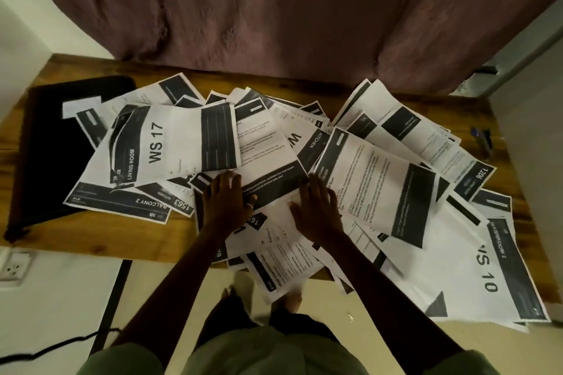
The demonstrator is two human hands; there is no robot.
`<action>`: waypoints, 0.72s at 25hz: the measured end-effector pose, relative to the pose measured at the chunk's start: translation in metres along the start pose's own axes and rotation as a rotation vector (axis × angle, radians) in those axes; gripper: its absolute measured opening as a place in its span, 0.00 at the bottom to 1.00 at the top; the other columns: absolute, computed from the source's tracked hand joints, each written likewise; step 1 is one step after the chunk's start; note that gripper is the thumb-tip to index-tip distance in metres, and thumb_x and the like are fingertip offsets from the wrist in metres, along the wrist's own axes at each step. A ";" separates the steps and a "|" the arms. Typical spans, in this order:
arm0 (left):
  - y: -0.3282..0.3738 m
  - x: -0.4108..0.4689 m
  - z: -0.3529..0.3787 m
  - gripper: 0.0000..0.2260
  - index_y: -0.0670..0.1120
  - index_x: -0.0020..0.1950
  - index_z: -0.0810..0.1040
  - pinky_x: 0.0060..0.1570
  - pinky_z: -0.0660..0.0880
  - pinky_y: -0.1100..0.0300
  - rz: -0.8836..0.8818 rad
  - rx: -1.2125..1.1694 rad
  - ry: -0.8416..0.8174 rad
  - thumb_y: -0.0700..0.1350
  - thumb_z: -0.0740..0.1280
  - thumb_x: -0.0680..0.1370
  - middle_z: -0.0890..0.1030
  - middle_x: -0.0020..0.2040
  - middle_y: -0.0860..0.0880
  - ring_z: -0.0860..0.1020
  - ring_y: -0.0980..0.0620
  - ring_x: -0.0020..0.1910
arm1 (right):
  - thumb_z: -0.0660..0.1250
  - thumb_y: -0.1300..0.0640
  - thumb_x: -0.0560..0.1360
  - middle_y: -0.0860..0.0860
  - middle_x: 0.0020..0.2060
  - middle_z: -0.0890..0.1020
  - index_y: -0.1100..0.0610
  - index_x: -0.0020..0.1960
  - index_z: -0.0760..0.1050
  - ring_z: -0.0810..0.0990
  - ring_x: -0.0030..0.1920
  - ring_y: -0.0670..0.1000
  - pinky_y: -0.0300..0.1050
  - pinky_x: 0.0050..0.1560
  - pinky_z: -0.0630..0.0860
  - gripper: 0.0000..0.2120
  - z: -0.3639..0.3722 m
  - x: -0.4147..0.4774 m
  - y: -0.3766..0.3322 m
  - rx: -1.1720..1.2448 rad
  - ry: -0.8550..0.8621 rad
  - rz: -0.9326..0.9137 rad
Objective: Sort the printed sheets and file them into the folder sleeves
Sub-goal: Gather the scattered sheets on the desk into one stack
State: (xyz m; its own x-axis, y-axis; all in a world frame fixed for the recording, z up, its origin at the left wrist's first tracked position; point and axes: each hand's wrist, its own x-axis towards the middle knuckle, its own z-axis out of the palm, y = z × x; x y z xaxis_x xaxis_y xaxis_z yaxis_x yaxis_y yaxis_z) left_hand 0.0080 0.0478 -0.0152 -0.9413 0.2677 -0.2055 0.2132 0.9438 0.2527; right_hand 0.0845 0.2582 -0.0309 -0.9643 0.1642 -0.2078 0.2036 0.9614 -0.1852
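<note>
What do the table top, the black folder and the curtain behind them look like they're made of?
Table top: wood or wood-look laminate, warm brown with grain streaks and a slight sheen.
Black folder: probably fabric or soft synthetic, matte, with rounded corners; the dark blur leaves it open.
Curtain: cloth, dull mauve, hanging in soft folds and wrinkles.

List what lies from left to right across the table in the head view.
Flat black folder → white printed sheet marked WS 17 → left hand → right hand → small blue pen.
</note>
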 end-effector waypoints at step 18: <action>-0.022 0.005 -0.011 0.26 0.51 0.78 0.63 0.75 0.54 0.46 -0.059 -0.258 -0.014 0.57 0.62 0.81 0.62 0.79 0.50 0.57 0.47 0.78 | 0.71 0.59 0.75 0.59 0.52 0.83 0.62 0.55 0.79 0.83 0.50 0.56 0.53 0.51 0.83 0.11 -0.039 0.146 -0.141 1.034 -0.264 0.379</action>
State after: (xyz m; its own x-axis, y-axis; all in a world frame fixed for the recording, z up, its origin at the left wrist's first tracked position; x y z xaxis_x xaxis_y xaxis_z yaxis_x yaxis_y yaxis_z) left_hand -0.0042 0.0265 -0.0116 -0.9462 0.2176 -0.2394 0.0823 0.8775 0.4724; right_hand -0.0915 0.1555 0.0020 -0.7697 0.2362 -0.5931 0.6355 0.1957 -0.7469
